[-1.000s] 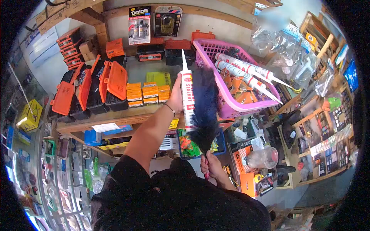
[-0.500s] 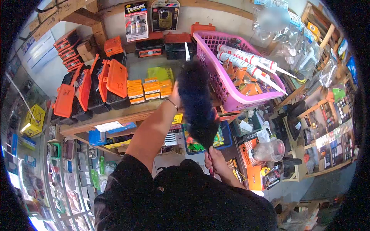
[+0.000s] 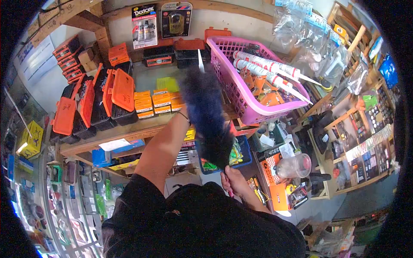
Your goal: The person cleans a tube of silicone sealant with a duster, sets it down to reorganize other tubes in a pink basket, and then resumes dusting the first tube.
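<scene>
A dark, fluffy feather duster [image 3: 208, 116] spans the middle of the view, blurred along its upper part. My right hand [image 3: 235, 182] is closed around its pinkish-red handle, low and near my body. My left hand [image 3: 183, 109] reaches up to the shelf beside small orange-and-white boxes [image 3: 153, 102]; the duster's feathers cover its fingers. A white pointed nozzle [image 3: 201, 60] sticks up above the feathers, and what it belongs to is hidden. Right of the duster stands a pink plastic basket [image 3: 258, 117] holding sealant tubes [image 3: 263, 71] and orange packets.
Open black cases with orange lids [image 3: 122, 90] line the shelf's left side. Black boxes [image 3: 158, 56] stand at the back beneath a hanging Dextone pack [image 3: 145, 29]. Below, a blue tray [image 3: 245, 157] holds colourful packets. A clear plastic jar [image 3: 297, 166] lies at the right.
The whole scene has shifted slightly left in view. The duster has swung a little left with it, still in my right hand. My left arm stays stretched toward the shelf.
</scene>
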`<act>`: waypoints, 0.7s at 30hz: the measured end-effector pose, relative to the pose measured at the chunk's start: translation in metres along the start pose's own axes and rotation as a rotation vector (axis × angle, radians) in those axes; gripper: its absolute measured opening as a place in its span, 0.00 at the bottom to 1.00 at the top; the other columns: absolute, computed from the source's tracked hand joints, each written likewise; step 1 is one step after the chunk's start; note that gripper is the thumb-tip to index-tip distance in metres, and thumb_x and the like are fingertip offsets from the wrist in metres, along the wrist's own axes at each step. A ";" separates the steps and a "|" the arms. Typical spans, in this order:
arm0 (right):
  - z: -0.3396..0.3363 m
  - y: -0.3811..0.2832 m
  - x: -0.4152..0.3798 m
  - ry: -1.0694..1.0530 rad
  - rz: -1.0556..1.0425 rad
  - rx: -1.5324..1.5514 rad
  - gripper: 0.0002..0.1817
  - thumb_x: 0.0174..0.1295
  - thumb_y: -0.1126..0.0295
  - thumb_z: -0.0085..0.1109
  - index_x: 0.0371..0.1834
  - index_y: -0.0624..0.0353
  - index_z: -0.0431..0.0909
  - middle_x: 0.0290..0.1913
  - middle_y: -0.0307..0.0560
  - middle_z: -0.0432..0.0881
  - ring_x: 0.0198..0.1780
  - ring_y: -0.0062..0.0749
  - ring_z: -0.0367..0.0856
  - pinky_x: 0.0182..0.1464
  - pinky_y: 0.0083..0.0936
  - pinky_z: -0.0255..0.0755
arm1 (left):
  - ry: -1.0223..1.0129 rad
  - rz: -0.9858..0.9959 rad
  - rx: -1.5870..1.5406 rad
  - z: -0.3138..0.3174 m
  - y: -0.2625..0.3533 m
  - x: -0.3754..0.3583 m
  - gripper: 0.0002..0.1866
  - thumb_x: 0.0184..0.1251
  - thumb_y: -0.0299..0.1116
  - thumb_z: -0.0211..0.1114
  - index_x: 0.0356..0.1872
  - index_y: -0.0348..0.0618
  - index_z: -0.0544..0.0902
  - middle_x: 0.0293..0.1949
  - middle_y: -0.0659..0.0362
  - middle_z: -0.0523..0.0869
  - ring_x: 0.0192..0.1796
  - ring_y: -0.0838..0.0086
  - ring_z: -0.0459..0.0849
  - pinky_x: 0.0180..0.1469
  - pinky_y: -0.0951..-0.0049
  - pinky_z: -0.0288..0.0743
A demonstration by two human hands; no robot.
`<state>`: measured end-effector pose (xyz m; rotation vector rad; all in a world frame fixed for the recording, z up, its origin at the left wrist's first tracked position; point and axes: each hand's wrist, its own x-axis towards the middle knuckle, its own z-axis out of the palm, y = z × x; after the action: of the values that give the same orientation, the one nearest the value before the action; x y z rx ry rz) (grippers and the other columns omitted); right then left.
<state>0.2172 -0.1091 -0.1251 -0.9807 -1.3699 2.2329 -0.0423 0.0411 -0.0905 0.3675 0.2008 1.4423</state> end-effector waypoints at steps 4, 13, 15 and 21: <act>0.008 0.004 0.000 0.091 -0.028 0.050 0.24 0.62 0.48 0.37 0.17 0.56 0.63 0.09 0.36 0.59 0.10 0.20 0.56 0.12 0.16 0.52 | -0.147 -0.049 0.064 -0.004 0.003 0.006 0.22 0.60 0.53 0.47 0.41 0.44 0.73 0.37 0.54 0.78 0.39 0.62 0.76 0.45 0.60 0.70; -0.003 0.009 -0.009 0.143 -0.034 0.107 0.23 0.62 0.49 0.37 0.20 0.55 0.64 0.09 0.35 0.60 0.08 0.19 0.56 0.11 0.16 0.52 | 0.011 -0.070 0.065 0.038 0.003 -0.016 0.33 0.57 0.63 0.42 0.49 0.44 0.72 0.43 0.50 0.78 0.43 0.60 0.77 0.50 0.58 0.69; -0.004 0.005 -0.010 0.196 0.002 0.243 0.23 0.62 0.49 0.38 0.19 0.55 0.64 0.10 0.36 0.61 0.08 0.19 0.56 0.11 0.16 0.53 | 0.096 -0.025 0.216 0.014 0.003 -0.006 0.26 0.51 0.66 0.48 0.25 0.52 0.75 0.19 0.66 0.77 0.20 0.75 0.76 0.20 0.74 0.71; -0.003 0.009 -0.014 0.140 -0.001 0.058 0.23 0.62 0.49 0.37 0.19 0.55 0.63 0.10 0.36 0.60 0.09 0.20 0.57 0.12 0.16 0.54 | -0.316 -0.226 -0.513 0.030 0.006 -0.017 0.36 0.55 0.62 0.46 0.56 0.44 0.66 0.54 0.50 0.70 0.54 0.59 0.70 0.58 0.57 0.60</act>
<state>0.2297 -0.1195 -0.1283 -1.0929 -1.2388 2.1463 -0.0395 0.0207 -0.0623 0.1399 -0.3693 1.1431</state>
